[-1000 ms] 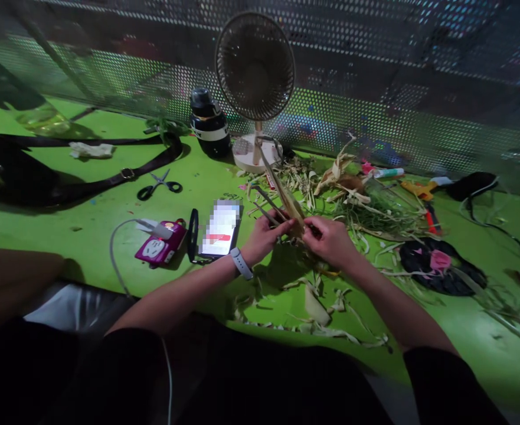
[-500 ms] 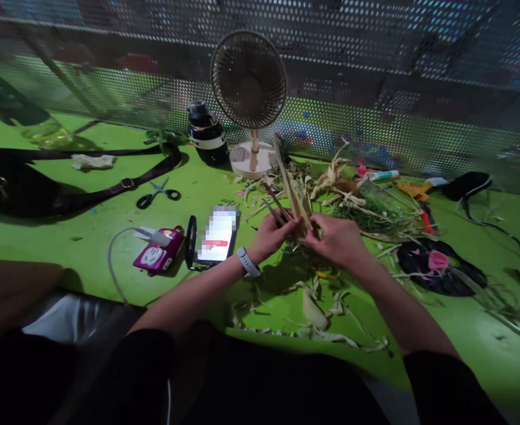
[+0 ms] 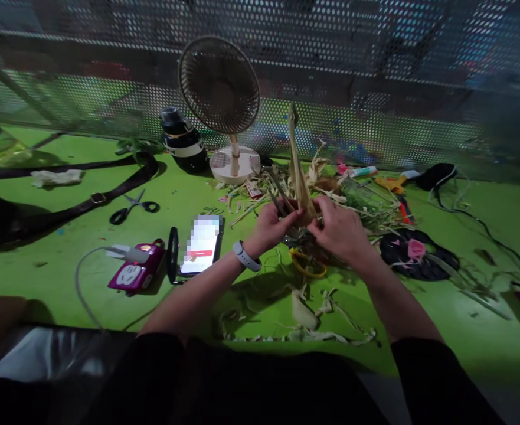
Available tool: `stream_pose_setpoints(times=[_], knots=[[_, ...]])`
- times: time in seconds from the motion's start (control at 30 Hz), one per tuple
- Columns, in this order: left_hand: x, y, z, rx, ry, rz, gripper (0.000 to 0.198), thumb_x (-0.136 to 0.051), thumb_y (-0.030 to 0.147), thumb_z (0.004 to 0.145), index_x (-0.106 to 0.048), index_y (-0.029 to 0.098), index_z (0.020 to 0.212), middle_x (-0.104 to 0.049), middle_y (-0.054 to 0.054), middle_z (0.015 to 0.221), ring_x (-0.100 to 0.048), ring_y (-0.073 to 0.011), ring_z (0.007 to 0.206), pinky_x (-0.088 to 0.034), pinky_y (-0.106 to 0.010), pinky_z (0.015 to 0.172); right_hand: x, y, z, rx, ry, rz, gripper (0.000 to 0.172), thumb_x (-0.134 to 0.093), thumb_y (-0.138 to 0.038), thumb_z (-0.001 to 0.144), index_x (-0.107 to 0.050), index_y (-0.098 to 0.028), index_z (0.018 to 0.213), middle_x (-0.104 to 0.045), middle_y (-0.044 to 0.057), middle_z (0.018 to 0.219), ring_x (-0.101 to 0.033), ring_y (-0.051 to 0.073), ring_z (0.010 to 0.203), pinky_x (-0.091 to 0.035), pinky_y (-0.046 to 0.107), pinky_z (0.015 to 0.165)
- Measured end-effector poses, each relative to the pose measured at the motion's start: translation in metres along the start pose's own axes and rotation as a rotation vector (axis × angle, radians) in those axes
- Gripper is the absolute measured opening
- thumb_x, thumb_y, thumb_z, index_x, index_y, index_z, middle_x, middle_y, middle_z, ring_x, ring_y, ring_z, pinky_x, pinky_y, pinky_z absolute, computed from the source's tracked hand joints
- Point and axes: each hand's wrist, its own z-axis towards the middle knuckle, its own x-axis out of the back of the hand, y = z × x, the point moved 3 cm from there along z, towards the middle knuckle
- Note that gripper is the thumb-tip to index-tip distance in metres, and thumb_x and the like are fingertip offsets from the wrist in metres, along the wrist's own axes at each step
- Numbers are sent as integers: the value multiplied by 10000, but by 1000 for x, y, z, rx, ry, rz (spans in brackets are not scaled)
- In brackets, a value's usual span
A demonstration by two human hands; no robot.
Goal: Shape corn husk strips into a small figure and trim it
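A long, pale dried husk, which looks like corn husk, stands upright between my hands with its narrow tip pointing up. My left hand, with a light watch band on the wrist, is closed around its lower left side. Thin greyish strips stick up by the left fingers. My right hand pinches the husk's lower right edge between thumb and fingers. Just below the hands lies a yellow loop, partly hidden. Scraps of pale husk are scattered on the green table near my body.
Behind the hands spreads a heap of husks and green fibres. A fan, a bottle, black scissors, a phone and a purple power adapter stand or lie leftward. A black piece with a pink flower lies right.
The view has shifted, so the table things appear farther left. The husk has swung more upright, its tip now higher. Both hands still grip its lower part.
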Motion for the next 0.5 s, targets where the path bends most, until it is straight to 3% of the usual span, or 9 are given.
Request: stream_pose_setpoints(times=[0.1, 0.23, 0.37, 0.43, 0.5], knots=[[-2, 3, 4, -41, -43, 36, 274, -709, 399, 756, -649, 152, 857, -655, -18, 723, -580, -128, 653, -473, -252, 628, 1, 5, 1, -55, 26, 88, 361, -529, -203, 760, -571, -130, 1111, -699, 106, 847, -627, 218, 666, -419, 307, 603], [-2, 6, 9, -13, -130, -5, 295, -716, 389, 746, -673, 144, 905, -664, -30, 760, -592, -138, 690, -486, -256, 659, 1, 14, 4, -130, 8, 284, 333, -545, -192, 730, -594, -152, 1057, -695, 75, 782, -617, 186, 633, -455, 299, 618], [3, 1, 13, 25, -50, 4, 372, -702, 444, 748, -650, 146, 965, -667, -48, 817, -608, -159, 731, -502, -287, 698, -8, 25, 11, -251, -64, 717, 357, -571, -206, 698, -573, -166, 1052, -657, -8, 673, -569, 125, 542, -457, 242, 545], [7, 1, 14, -57, 40, 81, 464, -706, 446, 748, -596, 161, 1098, -667, -81, 958, -626, -204, 884, -512, -332, 792, -15, 28, 14, -287, -64, 822, 397, -582, -215, 694, -559, -164, 1088, -650, -23, 662, -564, 116, 533, -461, 233, 537], [14, 6, 13, -223, 199, 219, 624, -739, 413, 726, -500, 182, 1254, -598, -126, 1202, -539, -265, 1163, -457, -397, 959, -20, 31, 15, -315, -23, 813, 392, -592, -234, 708, -568, -163, 1092, -660, -13, 682, -577, 118, 550, -475, 241, 558]])
